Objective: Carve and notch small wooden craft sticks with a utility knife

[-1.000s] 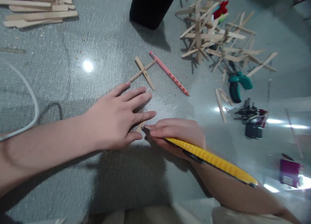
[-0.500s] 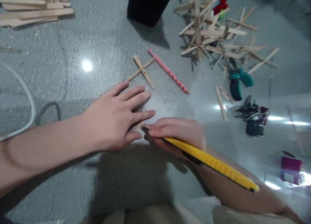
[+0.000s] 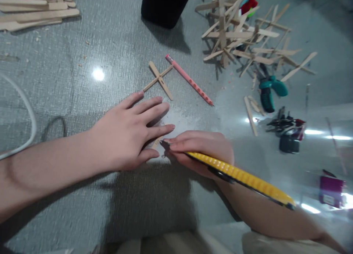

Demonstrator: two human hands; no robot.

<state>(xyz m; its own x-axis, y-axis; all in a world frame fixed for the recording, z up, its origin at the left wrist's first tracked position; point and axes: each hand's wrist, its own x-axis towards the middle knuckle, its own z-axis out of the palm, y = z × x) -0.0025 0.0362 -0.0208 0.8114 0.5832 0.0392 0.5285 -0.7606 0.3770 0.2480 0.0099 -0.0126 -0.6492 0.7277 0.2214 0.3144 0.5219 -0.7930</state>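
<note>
Your utility knife [image 3: 239,176] has a ribbed yellow handle that looks like shiny plastic, and its blade [image 3: 164,144] reads as dark metal. The craft stick [image 3: 156,143] at the tip shows you bare, matt wood, like the crossed sticks [image 3: 159,77]. Your tabletop [image 3: 110,44] looks finely grained yet glossy; the white cable [image 3: 33,121] seems smooth plastic.

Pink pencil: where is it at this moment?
In the head view, the pink pencil lies slanted above centre, just right of the wooden cross and above the right hand.
</note>
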